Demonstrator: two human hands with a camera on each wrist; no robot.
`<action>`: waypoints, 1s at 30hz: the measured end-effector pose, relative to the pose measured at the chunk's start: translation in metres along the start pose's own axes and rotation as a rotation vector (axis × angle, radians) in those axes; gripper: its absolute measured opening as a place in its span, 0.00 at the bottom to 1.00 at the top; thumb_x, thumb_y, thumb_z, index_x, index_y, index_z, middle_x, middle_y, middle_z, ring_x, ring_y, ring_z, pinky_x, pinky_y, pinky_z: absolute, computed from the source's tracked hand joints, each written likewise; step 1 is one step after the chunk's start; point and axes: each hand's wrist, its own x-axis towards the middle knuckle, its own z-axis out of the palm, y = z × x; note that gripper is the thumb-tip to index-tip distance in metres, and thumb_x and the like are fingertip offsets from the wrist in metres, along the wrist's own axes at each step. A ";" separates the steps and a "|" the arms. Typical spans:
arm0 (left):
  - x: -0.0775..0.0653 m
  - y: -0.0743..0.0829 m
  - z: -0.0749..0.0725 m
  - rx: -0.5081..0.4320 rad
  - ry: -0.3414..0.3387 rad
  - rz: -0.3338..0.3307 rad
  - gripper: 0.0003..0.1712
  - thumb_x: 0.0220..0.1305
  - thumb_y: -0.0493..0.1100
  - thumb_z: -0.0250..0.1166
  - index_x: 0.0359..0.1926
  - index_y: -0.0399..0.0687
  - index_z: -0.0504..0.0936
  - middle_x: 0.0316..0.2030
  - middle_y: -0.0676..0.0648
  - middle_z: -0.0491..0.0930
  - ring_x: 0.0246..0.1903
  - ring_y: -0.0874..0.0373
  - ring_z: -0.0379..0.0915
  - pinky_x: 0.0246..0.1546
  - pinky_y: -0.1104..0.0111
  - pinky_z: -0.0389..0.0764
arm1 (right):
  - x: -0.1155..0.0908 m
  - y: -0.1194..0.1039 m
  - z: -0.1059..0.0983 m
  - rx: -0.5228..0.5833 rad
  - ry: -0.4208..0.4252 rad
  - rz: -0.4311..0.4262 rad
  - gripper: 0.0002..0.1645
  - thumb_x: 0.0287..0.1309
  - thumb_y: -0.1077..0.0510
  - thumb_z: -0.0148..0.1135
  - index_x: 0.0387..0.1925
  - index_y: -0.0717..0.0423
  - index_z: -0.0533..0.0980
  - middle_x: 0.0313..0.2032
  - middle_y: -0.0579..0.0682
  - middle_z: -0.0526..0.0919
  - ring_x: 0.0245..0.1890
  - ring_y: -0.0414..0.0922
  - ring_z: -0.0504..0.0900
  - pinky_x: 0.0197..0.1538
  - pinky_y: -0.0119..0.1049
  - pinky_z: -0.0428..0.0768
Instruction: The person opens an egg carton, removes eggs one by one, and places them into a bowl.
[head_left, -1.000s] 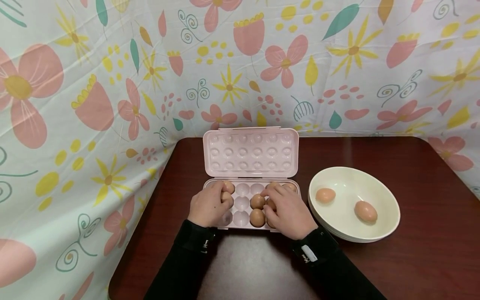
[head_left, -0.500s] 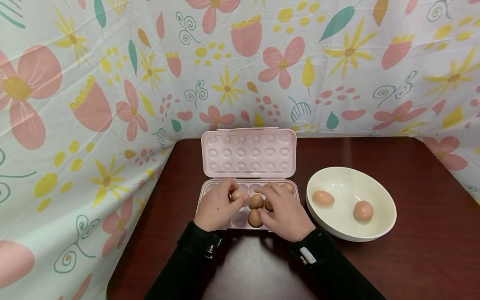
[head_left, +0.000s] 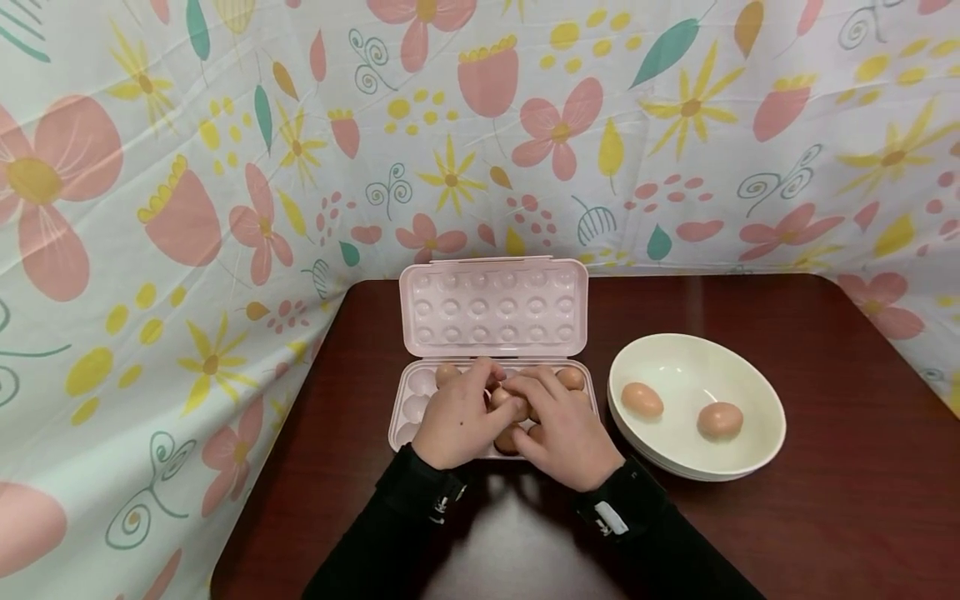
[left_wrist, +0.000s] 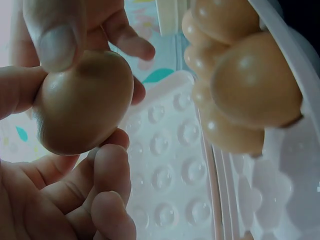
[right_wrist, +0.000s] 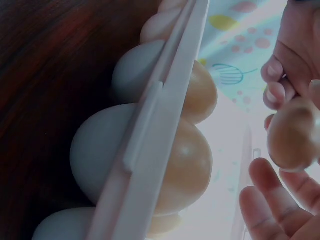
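Observation:
Above the middle of the egg carton [head_left: 415,408], my left hand [head_left: 457,421] pinches a brown egg [head_left: 506,402]. My right hand [head_left: 564,429] meets it from the other side, its fingers on the same egg. In the left wrist view that egg [left_wrist: 82,107] sits between the fingers of both hands, lifted off the cups. Another egg [head_left: 446,373] stays in the back row on the left. Several eggs fill the right part, partly covered by my right hand; one egg [head_left: 571,379] shows in the back right corner.
The pink carton lid [head_left: 493,304] stands open at the back. To the right, a cream bowl [head_left: 776,425] holds two eggs, one left egg [head_left: 642,400] and one right egg [head_left: 720,420]. A dark wooden table [head_left: 840,517] lies beneath, with a flowered cloth [head_left: 480,167] behind it.
My left hand has lifted the egg from the left of the carton and carried it right to my right hand, which stays nearly in place. An egg in the bowl has rolled slightly.

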 end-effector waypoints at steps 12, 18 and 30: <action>0.006 0.014 0.013 0.012 -0.040 0.101 0.18 0.66 0.60 0.62 0.50 0.57 0.77 0.33 0.57 0.82 0.31 0.64 0.77 0.32 0.71 0.74 | -0.010 0.006 -0.013 0.025 0.004 0.051 0.30 0.47 0.60 0.66 0.57 0.48 0.77 0.58 0.46 0.78 0.61 0.44 0.76 0.60 0.43 0.80; 0.008 0.020 0.017 -0.007 -0.061 0.140 0.21 0.67 0.60 0.61 0.57 0.59 0.78 0.36 0.58 0.82 0.32 0.62 0.79 0.33 0.70 0.76 | -0.016 0.013 -0.020 0.026 0.004 0.094 0.35 0.49 0.60 0.66 0.62 0.46 0.74 0.59 0.45 0.78 0.61 0.42 0.75 0.58 0.42 0.80; 0.013 0.031 0.029 -0.049 -0.129 0.190 0.23 0.68 0.57 0.62 0.62 0.65 0.75 0.42 0.58 0.83 0.39 0.63 0.80 0.37 0.70 0.78 | -0.036 0.032 -0.044 -0.007 0.070 0.225 0.31 0.56 0.57 0.70 0.62 0.45 0.74 0.53 0.48 0.80 0.52 0.44 0.78 0.52 0.44 0.80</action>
